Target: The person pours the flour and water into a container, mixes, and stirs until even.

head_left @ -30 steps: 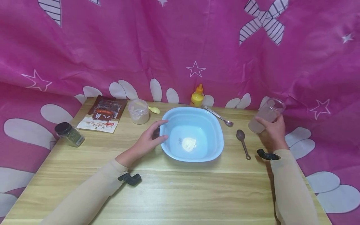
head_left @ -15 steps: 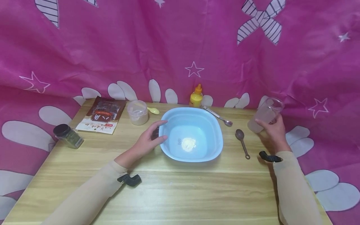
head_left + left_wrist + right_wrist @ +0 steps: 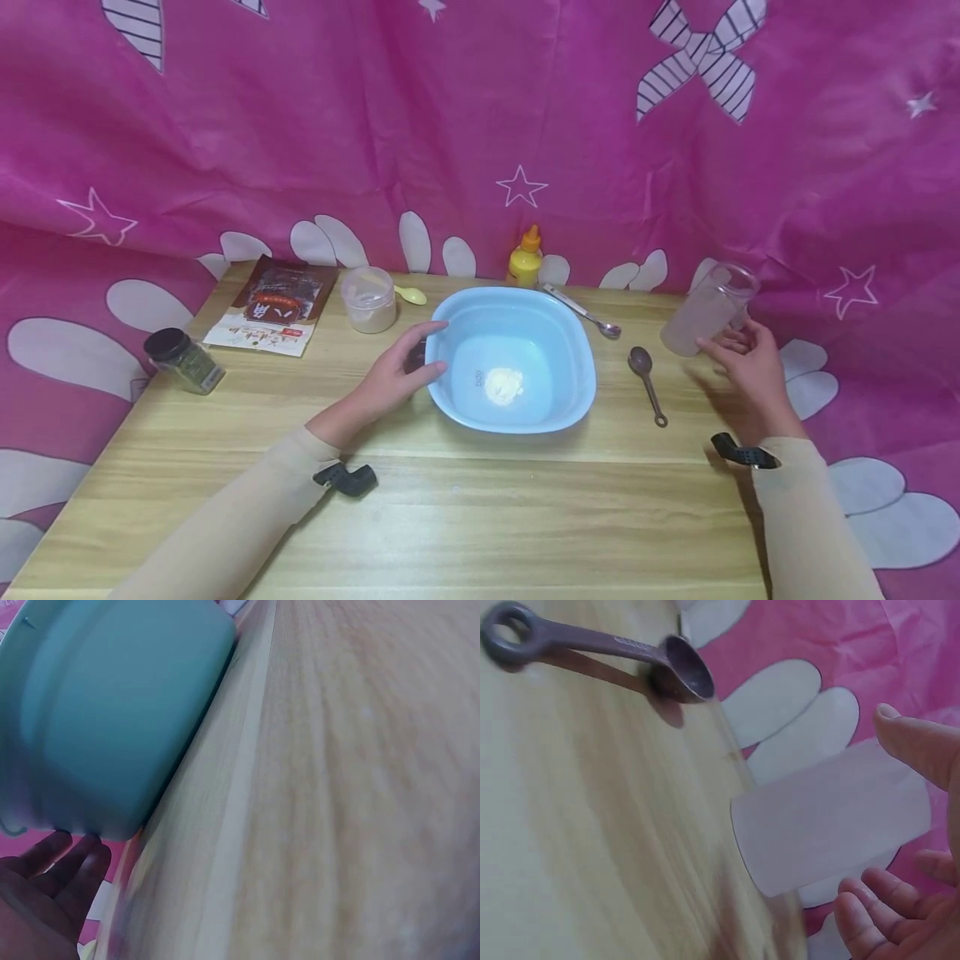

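Observation:
A light-blue plastic basin (image 3: 573,358) stands on the wooden table, with a small heap of pale powder (image 3: 504,386) on its bottom. My left hand (image 3: 386,375) holds its left side, thumb and index fingertip over the rim. In the left wrist view, fingertips (image 3: 88,847) meet the basin's outer wall (image 3: 127,712). At the right, a tall see-through cup (image 3: 697,321) with a cloudy lower part stands upright. My right hand (image 3: 750,367) is beside it, fingers spread. The right wrist view shows a gap between the thumb (image 3: 919,742) and the cup's side (image 3: 825,817).
A brown measuring spoon (image 3: 645,379) lies between basin and cup. Behind the basin are a metal spoon (image 3: 588,312) and a yellow squeeze bottle (image 3: 525,262). At left are a powder tub (image 3: 369,312), yellow spoon (image 3: 411,295), printed packet (image 3: 273,308) and black-lidded jar (image 3: 186,361).
My right hand has let go of the cup and drawn back to the right and toward me. The cup stays in place. My left hand keeps its hold on the basin.

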A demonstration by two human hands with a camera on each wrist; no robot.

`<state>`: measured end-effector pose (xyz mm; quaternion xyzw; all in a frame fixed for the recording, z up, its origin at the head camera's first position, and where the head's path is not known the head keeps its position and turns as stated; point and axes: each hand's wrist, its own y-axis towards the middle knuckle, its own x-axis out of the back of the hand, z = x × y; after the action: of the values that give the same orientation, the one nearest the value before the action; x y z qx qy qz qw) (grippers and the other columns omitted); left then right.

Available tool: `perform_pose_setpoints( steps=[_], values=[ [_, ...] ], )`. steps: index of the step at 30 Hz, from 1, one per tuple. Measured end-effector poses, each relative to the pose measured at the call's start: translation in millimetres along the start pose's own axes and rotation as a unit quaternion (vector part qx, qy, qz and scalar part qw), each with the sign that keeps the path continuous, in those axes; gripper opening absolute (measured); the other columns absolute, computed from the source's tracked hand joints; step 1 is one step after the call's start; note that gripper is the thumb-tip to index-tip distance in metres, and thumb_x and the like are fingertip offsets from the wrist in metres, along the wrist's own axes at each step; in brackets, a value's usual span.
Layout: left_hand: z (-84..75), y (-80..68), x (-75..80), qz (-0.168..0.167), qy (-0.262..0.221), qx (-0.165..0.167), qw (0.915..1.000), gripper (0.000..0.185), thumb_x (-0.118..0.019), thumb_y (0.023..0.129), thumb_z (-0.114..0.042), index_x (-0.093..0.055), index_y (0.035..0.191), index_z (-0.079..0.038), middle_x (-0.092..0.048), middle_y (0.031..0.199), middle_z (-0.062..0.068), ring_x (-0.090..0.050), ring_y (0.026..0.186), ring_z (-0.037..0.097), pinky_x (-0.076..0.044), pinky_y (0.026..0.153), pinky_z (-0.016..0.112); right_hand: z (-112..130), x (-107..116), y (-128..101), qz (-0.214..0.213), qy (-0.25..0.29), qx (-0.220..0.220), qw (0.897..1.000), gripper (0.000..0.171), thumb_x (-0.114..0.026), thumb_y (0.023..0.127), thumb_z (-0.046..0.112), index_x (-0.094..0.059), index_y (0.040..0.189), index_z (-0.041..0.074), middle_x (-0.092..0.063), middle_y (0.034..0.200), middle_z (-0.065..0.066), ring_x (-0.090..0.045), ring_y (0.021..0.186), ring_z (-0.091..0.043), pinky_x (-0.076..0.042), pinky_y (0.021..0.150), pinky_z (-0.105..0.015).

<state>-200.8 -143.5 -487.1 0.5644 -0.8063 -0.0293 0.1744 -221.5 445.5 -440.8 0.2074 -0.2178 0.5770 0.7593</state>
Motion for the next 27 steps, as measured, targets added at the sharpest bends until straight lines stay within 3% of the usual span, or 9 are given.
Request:
perform_pose_setpoints(
  steps=[3,7,10,15,20,27],
  values=[
    [0.2,0.4,-0.4,0.0,-0.001,0.0,1.0,0.063,-0.073,0.108,-0.015,-0.048,0.166,-0.012,-0.044,0.171,0.018,-0.053,0.15,0.046,-0.049,0.122,0.058,5.2,0.1,-10.8,0.01,-0.039,0.008,0.999,0.102,-0.083,0.102,0.044,-0.025,0.172,-0.003,-0.052,0.157,-0.029,-0.057,0.113,0.0,-0.053,0.079,-0.007],
    [-0.9,0.6,-0.6,0.0,-0.001,0.003,1.0,0.063,-0.073,0.107,-0.014,-0.049,0.166,-0.012,-0.045,0.171,0.017,-0.054,0.149,0.046,-0.05,0.121,0.057,9.4,-2.9,-22.7,0.03,-0.063,0.026,0.997,0.1,-0.082,0.102,0.046,-0.028,0.171,-0.001,-0.056,0.153,-0.028,-0.057,0.114,-0.003,-0.049,0.08,-0.007],
    [-2.6,0.4,-0.4,0.001,-0.002,0.004,1.0,0.063,-0.073,0.107,-0.014,-0.049,0.166,-0.012,-0.045,0.171,0.017,-0.054,0.15,0.046,-0.05,0.122,0.056,10.1,-7.2,-29.4,0.047,-0.05,0.058,0.996,0.093,-0.082,0.104,0.038,-0.029,0.17,-0.003,-0.057,0.15,-0.027,-0.059,0.116,-0.006,-0.05,0.082,-0.007],
    [-4.1,0.0,-0.1,0.001,-0.004,0.001,1.0,0.063,-0.073,0.107,-0.013,-0.049,0.166,-0.011,-0.045,0.171,0.018,-0.054,0.15,0.047,-0.05,0.122,0.057,9.4,-17.8,-38.0,0.085,-0.011,0.095,0.992,0.082,-0.078,0.107,0.022,-0.03,0.167,-0.007,-0.054,0.147,-0.027,-0.062,0.11,0.004,-0.056,0.084,-0.009],
    [-4.3,-0.1,0.1,0.001,-0.006,-0.001,1.0,0.063,-0.072,0.107,-0.014,-0.049,0.166,-0.011,-0.044,0.171,0.019,-0.054,0.149,0.048,-0.05,0.121,0.058,10.0,-27.7,-46.0,0.106,-0.031,0.081,0.991,0.083,-0.079,0.107,0.029,-0.034,0.168,-0.005,-0.057,0.147,-0.026,-0.061,0.111,0.002,-0.054,0.084,-0.009],
    [-5.2,-0.7,-0.1,0.001,-0.007,-0.001,1.0,0.063,-0.073,0.107,-0.013,-0.048,0.166,-0.011,-0.044,0.172,0.018,-0.052,0.151,0.048,-0.049,0.122,0.058,11.0,-38.0,-56.8,0.12,-0.027,0.035,0.992,0.079,-0.082,0.104,0.036,-0.044,0.164,0.002,-0.064,0.136,-0.021,-0.061,0.11,-0.016,-0.056,0.078,-0.02]
  ],
)
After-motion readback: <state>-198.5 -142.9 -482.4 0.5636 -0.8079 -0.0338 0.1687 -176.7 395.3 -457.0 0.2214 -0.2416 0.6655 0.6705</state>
